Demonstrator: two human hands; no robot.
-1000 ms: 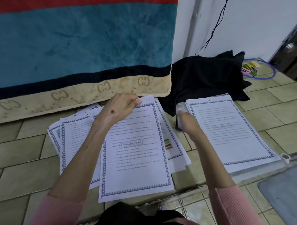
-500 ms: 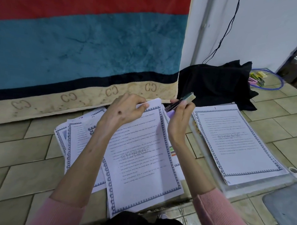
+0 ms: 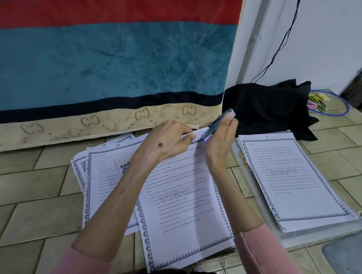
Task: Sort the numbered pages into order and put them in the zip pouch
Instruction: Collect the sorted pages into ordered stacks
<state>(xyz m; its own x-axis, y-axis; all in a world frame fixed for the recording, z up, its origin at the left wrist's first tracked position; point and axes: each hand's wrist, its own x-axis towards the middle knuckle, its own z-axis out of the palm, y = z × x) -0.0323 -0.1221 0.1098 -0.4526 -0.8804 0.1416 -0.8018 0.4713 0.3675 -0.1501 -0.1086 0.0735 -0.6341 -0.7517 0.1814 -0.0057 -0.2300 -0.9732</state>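
Left hand (image 3: pixel 167 142) pinching the top edge of the front page (image 3: pixel 185 208), right hand (image 3: pixel 220 142) clenched round a teal marker (image 3: pixel 220 121) just above that same edge — tip close enough to smear the sheet. Beneath, loose pages (image 3: pixel 105 175) fanned on the tiled floor (image 3: pixel 30 193); to the right, a sorted stack (image 3: pixel 291 179) lying on the clear zip pouch (image 3: pixel 308 236). Likely slips — a sheet dragged along with the pinched one, order muddled, a corner creased.

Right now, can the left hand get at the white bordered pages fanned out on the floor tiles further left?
Probably yes: the left hand pinches only the top page; the fanned pages lie uncovered beside its forearm.
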